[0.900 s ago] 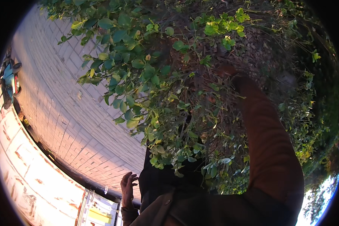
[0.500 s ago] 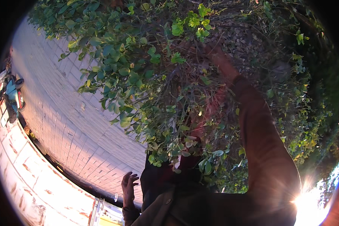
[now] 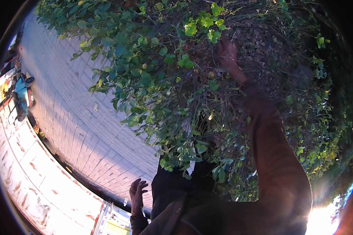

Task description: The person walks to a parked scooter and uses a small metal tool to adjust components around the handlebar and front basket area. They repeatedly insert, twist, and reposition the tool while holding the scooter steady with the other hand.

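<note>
My right arm reaches forward into a leafy shrub [image 3: 141, 74]. At its end, my right hand [image 3: 228, 54] is among thin stems, over brown dry leaves [image 3: 262, 43] that lie beneath the branches. Its fingers are blurred and partly mixed with twigs, so I cannot make out whether they hold anything. A bright green leafy sprig [image 3: 204, 21] is just beyond and left of that hand. Low on the left, beside my dark trousers, my left hand [image 3: 137, 192] hangs in the air, its fingers loosely bent and apart, with nothing in them.
Pale paving [image 3: 90, 125] runs along the left of the shrub. A scooter-like vehicle [image 3: 22, 96] stands at the far left, by a white stained wall [image 3: 47, 184]. More foliage [image 3: 321, 117] grows on the right, and sun glare comes from the lower right.
My right hand shows more plainly among the stems and sits slightly farther right. The whole view has shifted a little. My left hand keeps its loose pose.
</note>
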Action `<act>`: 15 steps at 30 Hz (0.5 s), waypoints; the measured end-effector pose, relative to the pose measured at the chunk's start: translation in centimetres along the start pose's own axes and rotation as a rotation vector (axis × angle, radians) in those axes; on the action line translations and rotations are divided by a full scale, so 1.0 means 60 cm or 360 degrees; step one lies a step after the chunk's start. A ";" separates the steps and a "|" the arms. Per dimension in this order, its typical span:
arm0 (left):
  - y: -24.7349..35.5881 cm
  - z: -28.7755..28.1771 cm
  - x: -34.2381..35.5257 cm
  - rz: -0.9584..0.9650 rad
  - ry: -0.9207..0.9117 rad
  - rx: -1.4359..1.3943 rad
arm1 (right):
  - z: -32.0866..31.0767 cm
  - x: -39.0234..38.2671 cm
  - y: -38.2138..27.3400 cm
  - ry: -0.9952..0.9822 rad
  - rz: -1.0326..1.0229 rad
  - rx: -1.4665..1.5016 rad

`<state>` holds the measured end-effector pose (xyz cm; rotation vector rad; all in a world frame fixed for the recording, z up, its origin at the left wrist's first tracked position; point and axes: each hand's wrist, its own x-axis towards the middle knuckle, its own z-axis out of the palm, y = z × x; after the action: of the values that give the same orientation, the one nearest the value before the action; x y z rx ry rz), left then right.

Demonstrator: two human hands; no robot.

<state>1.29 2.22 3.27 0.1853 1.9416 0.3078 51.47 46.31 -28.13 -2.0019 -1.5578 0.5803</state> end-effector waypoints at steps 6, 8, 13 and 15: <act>0.002 0.005 -0.003 0.0013 -0.0008 -0.0047 | -0.043 -0.034 0.011 -0.0248 -0.0159 -0.0102; 0.003 0.005 -0.005 0.0007 0.0016 -0.0048 | -0.068 -0.035 -0.001 -0.0084 -0.0229 -0.0205; -0.008 0.000 -0.008 0.0173 -0.0073 -0.0081 | -0.241 0.045 -0.069 0.0681 0.0131 0.0265; -0.006 0.004 -0.008 0.0124 -0.0049 -0.0011 | -0.373 0.065 -0.111 0.0914 0.0134 0.1033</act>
<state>1.67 1.79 3.49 0.2602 1.9055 0.3608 61.47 48.09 -6.75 -1.5408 -0.8059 0.4151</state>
